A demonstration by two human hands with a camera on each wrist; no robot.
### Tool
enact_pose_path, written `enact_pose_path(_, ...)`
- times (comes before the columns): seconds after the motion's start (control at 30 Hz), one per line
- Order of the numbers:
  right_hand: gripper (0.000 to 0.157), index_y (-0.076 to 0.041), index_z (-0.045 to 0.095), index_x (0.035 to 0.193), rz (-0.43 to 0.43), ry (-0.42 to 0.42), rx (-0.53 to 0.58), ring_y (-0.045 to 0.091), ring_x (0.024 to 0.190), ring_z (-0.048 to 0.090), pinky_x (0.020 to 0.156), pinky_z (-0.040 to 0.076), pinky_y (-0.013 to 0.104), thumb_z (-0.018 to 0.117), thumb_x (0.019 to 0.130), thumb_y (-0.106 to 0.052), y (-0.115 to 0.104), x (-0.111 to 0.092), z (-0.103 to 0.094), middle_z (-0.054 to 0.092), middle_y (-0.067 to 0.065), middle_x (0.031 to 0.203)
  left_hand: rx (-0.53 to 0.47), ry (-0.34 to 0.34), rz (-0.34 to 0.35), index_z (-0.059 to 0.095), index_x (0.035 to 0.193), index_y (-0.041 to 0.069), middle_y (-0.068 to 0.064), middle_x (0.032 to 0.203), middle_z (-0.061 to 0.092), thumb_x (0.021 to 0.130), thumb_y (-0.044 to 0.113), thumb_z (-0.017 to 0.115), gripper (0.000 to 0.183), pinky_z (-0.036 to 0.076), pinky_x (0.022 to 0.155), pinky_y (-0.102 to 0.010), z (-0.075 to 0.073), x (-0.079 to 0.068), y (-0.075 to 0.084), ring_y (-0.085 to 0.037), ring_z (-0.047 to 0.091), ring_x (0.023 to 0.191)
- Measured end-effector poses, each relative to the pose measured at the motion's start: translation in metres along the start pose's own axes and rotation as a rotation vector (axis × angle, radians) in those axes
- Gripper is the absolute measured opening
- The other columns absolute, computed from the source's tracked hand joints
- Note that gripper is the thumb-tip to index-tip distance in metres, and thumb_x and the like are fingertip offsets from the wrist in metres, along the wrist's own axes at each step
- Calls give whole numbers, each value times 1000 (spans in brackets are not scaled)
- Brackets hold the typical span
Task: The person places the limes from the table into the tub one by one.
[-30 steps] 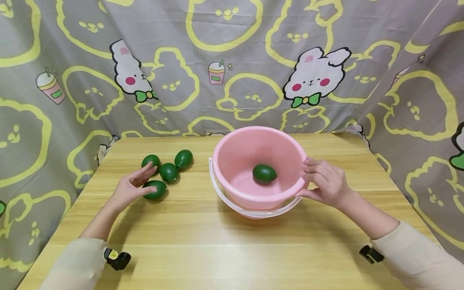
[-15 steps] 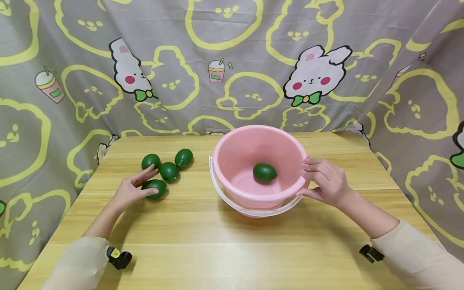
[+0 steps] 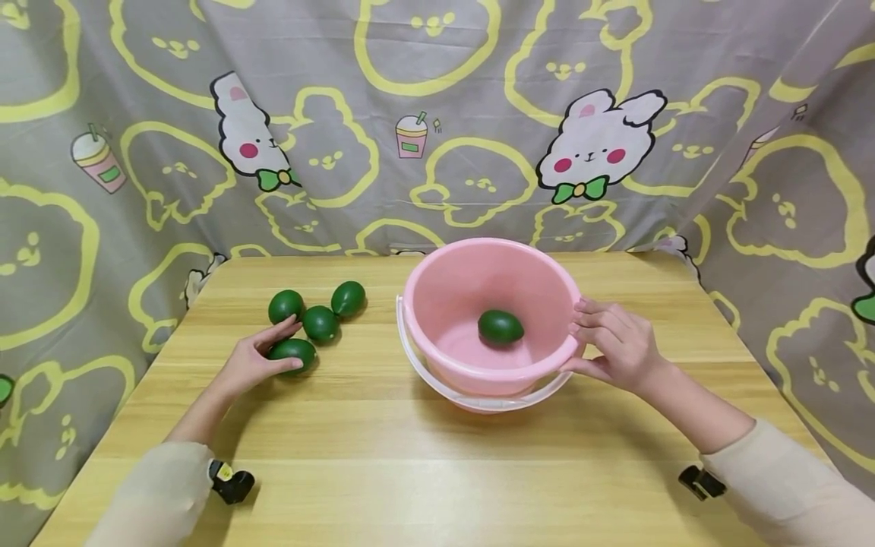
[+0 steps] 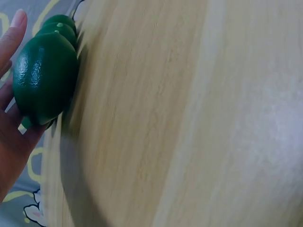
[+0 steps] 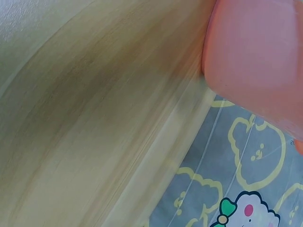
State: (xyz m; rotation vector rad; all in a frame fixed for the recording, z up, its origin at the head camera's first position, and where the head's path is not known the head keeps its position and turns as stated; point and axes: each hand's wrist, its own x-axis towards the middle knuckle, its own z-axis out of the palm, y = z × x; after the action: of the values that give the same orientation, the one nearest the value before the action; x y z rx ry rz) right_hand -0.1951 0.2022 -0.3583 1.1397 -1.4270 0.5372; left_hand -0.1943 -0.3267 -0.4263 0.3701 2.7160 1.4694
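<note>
In the head view, my left hand [image 3: 256, 358] has its thumb and fingers around the nearest dark green lime [image 3: 292, 354], which lies on the table. The left wrist view shows this lime [image 4: 45, 78] large between the fingers and thumb, with others partly hidden behind it. Just beyond are three more limes, one at the left [image 3: 285, 305], one in the middle [image 3: 320, 324] and one at the right [image 3: 349, 298]. My right hand [image 3: 618, 346] grips the right rim of a pink bucket [image 3: 444, 357], thumb outside. Another lime [image 3: 501, 327] sits inside the bucket.
The bucket's white handle [image 3: 465, 399] hangs down along its near side. A light wooden table [image 3: 383, 486] carries everything. Its far edge meets a grey patterned curtain [image 3: 472, 106], which also runs along both sides.
The left hand has moved slightly right and its fingers have closed in around the nearest lime. The right hand and the bucket have stayed in place.
</note>
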Motion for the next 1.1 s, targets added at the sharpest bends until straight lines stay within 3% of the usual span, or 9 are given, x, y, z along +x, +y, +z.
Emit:
enact_pose_path(0.17, 56, 2, 62, 67, -3, -7, 0, 32, 62, 62, 54, 51, 39, 60, 87, -51, 0, 1, -1, 63, 16, 66, 47, -24, -54, 37, 146, 10, -14, 140, 48, 79, 23, 77, 78, 29, 90, 0, 1, -2, -3, 11, 37, 122)
enact_pose_path(0.3, 56, 1, 62, 67, -5, -15, 2, 32, 62, 62, 55, 51, 39, 60, 87, -51, 0, 1, 0, 63, 16, 67, 84, -31, -80, 38, 146, 12, -15, 143, 44, 79, 26, 78, 79, 31, 88, -2, 0, -2, -7, -14, 39, 131)
enact_pose_path(0.4, 56, 1, 62, 67, -6, -16, 3, 32, 62, 62, 55, 51, 39, 60, 87, -51, 0, 2, 0, 63, 16, 66, 107, -32, -105, 38, 146, 14, -15, 145, 41, 78, 28, 78, 80, 35, 89, -9, 1, -2, -8, -34, 38, 131)
enact_pose_path(0.63, 56, 1, 61, 66, -8, -29, 0, 32, 62, 62, 53, 50, 41, 60, 88, -51, 0, 3, -2, 63, 16, 66, 123, -35, -140, 37, 147, 15, -17, 147, 39, 76, 27, 80, 83, 38, 96, -49, 4, 0, -8, -41, 41, 126)
enact_pose_path(1.1, 56, 1, 61, 67, -9, -34, -3, 32, 63, 62, 54, 50, 40, 60, 88, -50, 0, 4, -3, 63, 16, 66, 127, 11, -145, 38, 146, 15, -21, 146, 38, 73, 27, 83, 87, 35, 97, -57, 10, 1, -19, -44, 39, 126)
